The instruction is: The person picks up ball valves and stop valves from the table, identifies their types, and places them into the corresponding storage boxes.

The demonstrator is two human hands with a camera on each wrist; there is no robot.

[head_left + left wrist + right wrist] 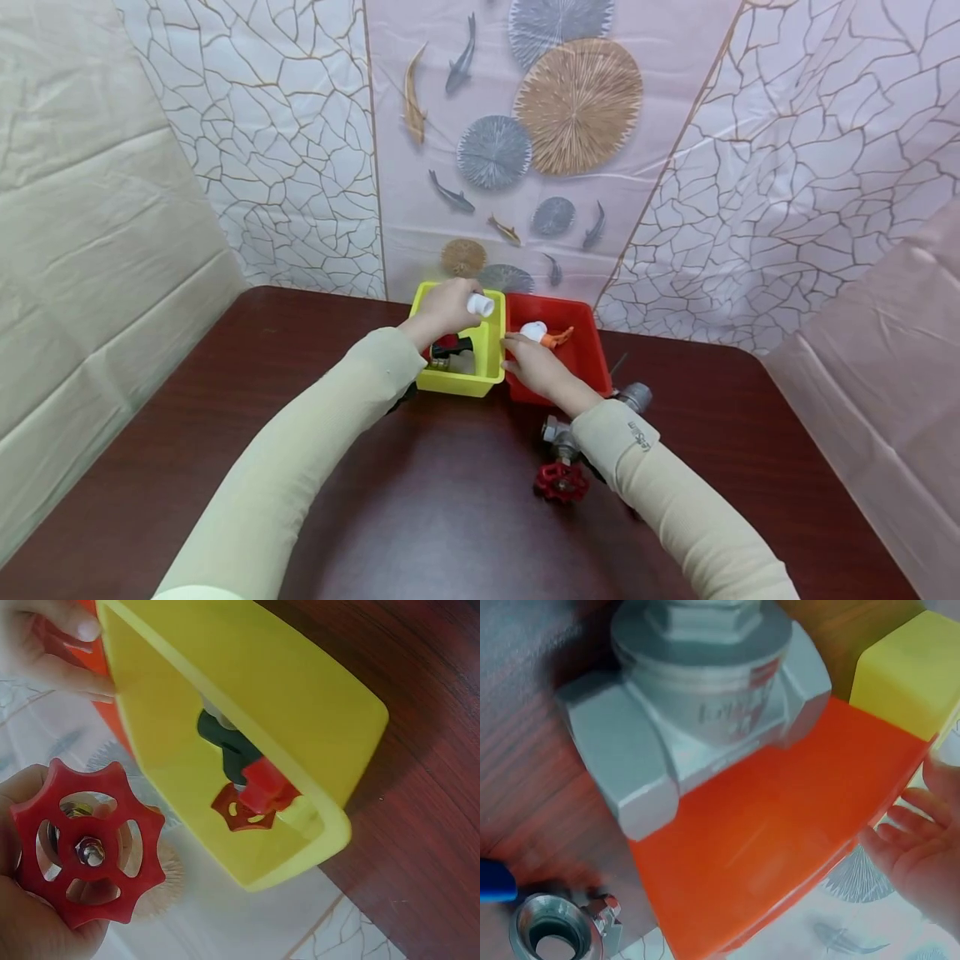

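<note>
My left hand (pixel 448 307) grips a white plastic valve (pixel 480 305) above the yellow bin (pixel 459 385). In the left wrist view its red handwheel (pixel 90 851) faces the camera, with fingers behind it. Inside the yellow bin lie a dark green fitting (pixel 229 750) and red-handled parts (pixel 266 787), partly hidden by the wall. My right hand (pixel 536 363) rests over the red bin (pixel 592 354), its fingertips touching the rims where the two bins meet. A white fitting with an orange handle (pixel 557 337) lies in the red bin.
On the dark wooden table (pixel 465 500), a grey metal valve with a red handwheel (pixel 561 482) lies beside my right forearm. Another metal valve (pixel 636 397), partly hidden, is right of the red bin. A patterned cloth (pixel 300 150) hangs behind the table.
</note>
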